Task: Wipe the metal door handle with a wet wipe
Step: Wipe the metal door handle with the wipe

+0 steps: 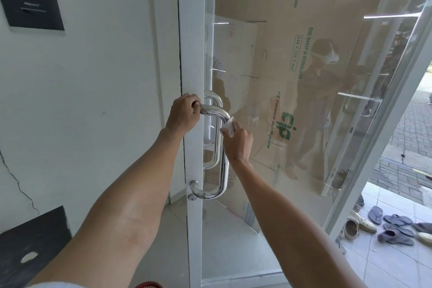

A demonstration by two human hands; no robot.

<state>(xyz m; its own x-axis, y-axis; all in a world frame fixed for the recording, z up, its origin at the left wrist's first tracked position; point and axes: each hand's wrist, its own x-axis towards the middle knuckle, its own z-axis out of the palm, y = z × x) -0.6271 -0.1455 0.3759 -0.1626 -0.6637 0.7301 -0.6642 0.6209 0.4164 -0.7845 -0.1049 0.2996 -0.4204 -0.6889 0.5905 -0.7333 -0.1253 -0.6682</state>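
A shiny chrome D-shaped door handle stands upright on the white frame of a glass door. My left hand grips the handle's top horizontal arm where it meets the frame. My right hand presses a small white wet wipe against the upper bend of the handle, just below the top curve. The wipe is bunched between my fingers and the metal. A second matching handle shows through the glass on the far side.
A white cracked wall with a dark plaque is on the left. Behind the glass stand large cardboard boxes. Several sandals and shoes lie on the tiled floor at the lower right.
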